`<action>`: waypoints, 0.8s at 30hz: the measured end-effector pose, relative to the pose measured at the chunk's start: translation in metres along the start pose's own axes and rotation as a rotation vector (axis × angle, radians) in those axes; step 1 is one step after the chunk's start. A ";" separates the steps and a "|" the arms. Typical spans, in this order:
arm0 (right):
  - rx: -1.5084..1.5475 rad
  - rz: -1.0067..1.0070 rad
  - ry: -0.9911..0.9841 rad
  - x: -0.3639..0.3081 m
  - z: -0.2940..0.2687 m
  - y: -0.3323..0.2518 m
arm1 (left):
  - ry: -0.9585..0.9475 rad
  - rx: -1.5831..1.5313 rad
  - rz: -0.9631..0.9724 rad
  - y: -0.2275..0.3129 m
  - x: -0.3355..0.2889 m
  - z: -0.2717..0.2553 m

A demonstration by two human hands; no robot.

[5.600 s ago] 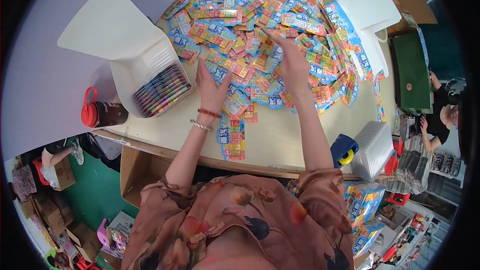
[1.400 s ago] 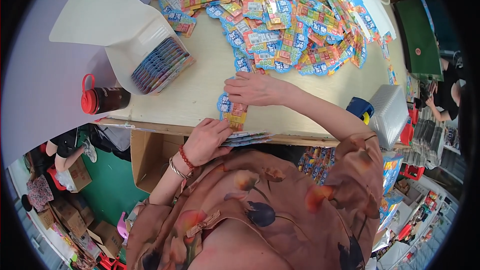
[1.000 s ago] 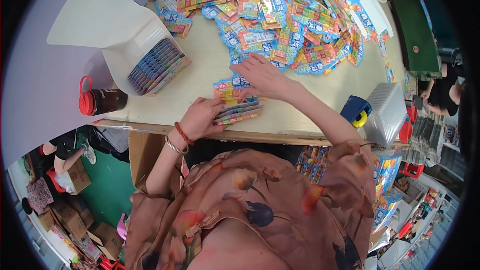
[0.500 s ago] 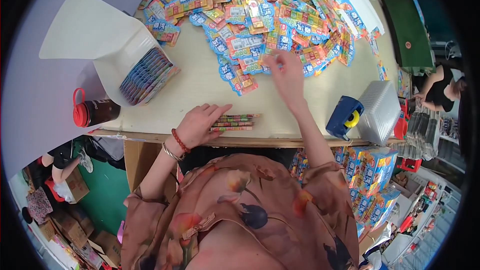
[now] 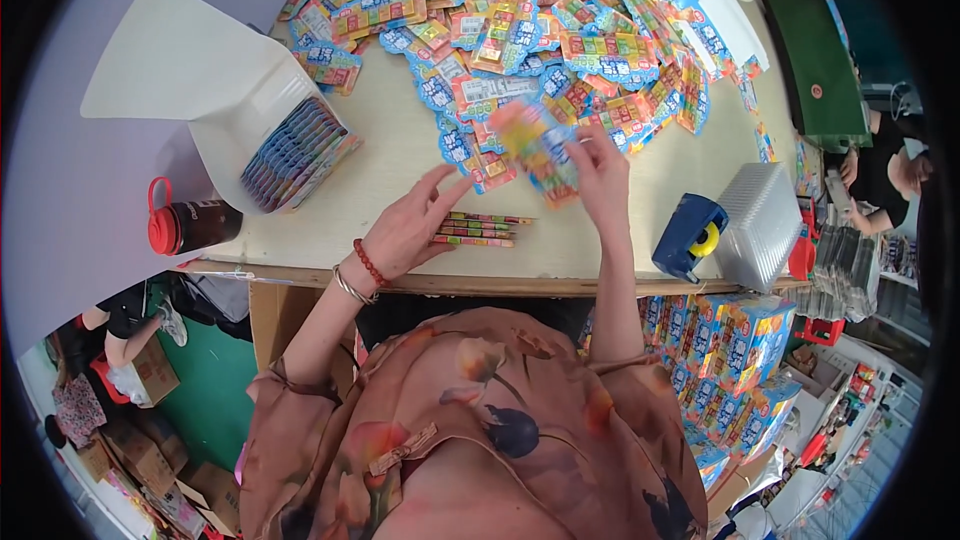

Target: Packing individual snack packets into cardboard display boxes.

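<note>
My right hand pinches one edge of a colourful flat candy blister pack, held above the table and smeared by motion. Beside it, my left hand has its fingers lifted and spread, with the thumb apart, at the left end of a small row of similar packs seen edge-on. The hand covers that end of the row, so I cannot tell whether the thumb touches it. Beyond both hands spreads a large loose heap of the same packs.
A white open-flapped box holds a row of packs at left, behind a dark bottle with a red lid. At right are a blue tape dispenser and a clear ribbed plastic tray. Filled boxes are stacked below the table edge.
My right hand has come back from the heap toward me with a candy pack. My left hand has lifted its fingers and shifted slightly right and away from me.
</note>
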State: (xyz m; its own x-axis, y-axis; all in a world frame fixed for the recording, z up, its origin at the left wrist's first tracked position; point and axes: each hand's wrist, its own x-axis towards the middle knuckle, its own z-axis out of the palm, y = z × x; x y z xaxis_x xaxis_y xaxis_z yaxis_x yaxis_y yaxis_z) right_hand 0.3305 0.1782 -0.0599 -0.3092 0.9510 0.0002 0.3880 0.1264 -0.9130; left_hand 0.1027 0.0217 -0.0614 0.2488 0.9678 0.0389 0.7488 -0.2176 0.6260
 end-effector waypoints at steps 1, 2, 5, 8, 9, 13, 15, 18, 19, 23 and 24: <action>-0.073 -0.050 -0.106 -0.009 -0.001 -0.002 | 0.073 -0.046 -0.013 0.001 -0.002 0.001; -0.183 -0.135 -0.231 -0.018 0.002 -0.007 | 0.145 -0.094 -0.029 0.002 -0.002 0.004; -0.194 -0.280 -0.472 -0.027 0.020 -0.018 | 0.285 0.248 0.106 0.010 0.003 0.001; -0.097 -0.201 -0.600 -0.004 0.021 -0.018 | -0.007 0.140 0.079 -0.001 -0.005 0.008; -0.095 -0.204 -0.601 0.003 0.019 -0.015 | -0.006 0.144 0.077 0.001 -0.006 0.008; -0.939 -0.673 -0.298 0.032 0.021 -0.005 | -0.069 0.055 0.023 0.008 -0.003 -0.002; -0.998 -0.678 -0.366 0.047 0.021 0.009 | -0.060 0.046 0.037 0.011 0.001 -0.008; -0.972 -0.794 -0.354 0.065 0.024 0.014 | -0.096 0.049 0.032 0.011 0.001 -0.011; -1.027 -0.856 -0.314 0.071 0.025 0.013 | -0.083 0.037 0.033 0.010 0.001 -0.009; -1.035 -0.975 -0.164 0.086 0.034 0.014 | -0.056 0.028 0.007 0.010 0.000 -0.005; -1.051 -0.970 -0.144 0.087 0.034 0.016 | -0.060 0.026 0.012 0.011 0.000 -0.003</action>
State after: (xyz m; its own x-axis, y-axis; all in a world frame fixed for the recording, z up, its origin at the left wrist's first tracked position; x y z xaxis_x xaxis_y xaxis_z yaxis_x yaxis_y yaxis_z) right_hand 0.2806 0.2532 -0.0880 -0.8770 0.3419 0.3377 0.4068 0.9022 0.1430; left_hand 0.1089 0.0199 -0.0519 0.2932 0.9561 -0.0009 0.7615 -0.2329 0.6049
